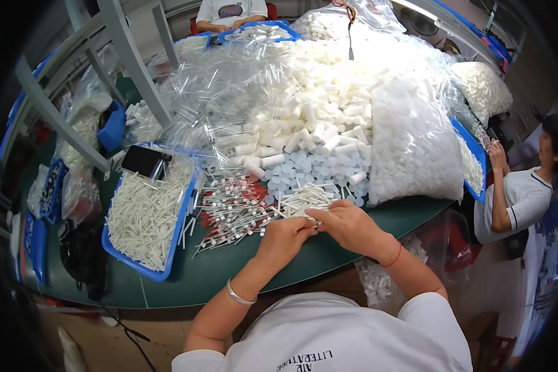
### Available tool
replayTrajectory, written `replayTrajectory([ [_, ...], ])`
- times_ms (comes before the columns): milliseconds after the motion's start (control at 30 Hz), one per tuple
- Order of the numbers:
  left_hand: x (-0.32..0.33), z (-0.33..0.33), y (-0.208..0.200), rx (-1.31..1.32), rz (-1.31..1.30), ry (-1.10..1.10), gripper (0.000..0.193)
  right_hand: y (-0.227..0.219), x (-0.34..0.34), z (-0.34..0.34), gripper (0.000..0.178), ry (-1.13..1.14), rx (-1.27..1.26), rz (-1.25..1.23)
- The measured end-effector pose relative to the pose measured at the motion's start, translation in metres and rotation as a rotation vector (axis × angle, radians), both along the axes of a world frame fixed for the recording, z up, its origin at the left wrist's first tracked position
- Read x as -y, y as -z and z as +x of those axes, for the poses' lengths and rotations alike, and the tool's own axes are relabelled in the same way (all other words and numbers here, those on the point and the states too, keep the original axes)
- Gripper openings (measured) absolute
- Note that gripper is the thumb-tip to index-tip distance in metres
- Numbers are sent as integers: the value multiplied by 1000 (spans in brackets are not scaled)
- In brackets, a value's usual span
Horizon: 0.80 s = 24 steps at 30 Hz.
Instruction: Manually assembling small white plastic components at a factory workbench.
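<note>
My left hand (284, 240) and my right hand (348, 228) meet over the near edge of the green table, their thumbs and fingers pinched together. What sits between the fingertips is too small to make out. Just beyond them lies a small heap of short white sticks (307, 197). To its left spreads a pile of thin rods with white ends and red parts (234, 208). Translucent round caps (316, 168) lie behind the heap, and thicker white cylinders (328, 133) are piled behind those.
A blue tray (149, 273) of white sticks stands left, a black device (144, 162) on it. Right is a clear bag (415, 146) of white pieces. Clear tubing (223, 87) covers the far left, near grey frame posts (136, 62). Co-workers sit at right (516, 198) and far side (232, 11).
</note>
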<state>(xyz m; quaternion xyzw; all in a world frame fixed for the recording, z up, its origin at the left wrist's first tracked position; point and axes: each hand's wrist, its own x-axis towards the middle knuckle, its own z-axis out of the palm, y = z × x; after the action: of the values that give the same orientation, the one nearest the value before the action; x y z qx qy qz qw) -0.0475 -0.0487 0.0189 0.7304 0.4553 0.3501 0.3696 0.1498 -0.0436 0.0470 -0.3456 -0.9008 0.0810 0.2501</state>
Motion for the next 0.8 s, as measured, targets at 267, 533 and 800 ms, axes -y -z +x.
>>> replayTrajectory([
  [267,-16,3,-20,133,-118,100,16,5,1,5,29,53,-20,23],
  [533,-91,-13,17,-428,505,-93,14,3,-5,12,15,303,-403,-198],
  [800,-80,-12,-2,115,-57,-32,12,5,-17,3,13,297,-1248,-833],
])
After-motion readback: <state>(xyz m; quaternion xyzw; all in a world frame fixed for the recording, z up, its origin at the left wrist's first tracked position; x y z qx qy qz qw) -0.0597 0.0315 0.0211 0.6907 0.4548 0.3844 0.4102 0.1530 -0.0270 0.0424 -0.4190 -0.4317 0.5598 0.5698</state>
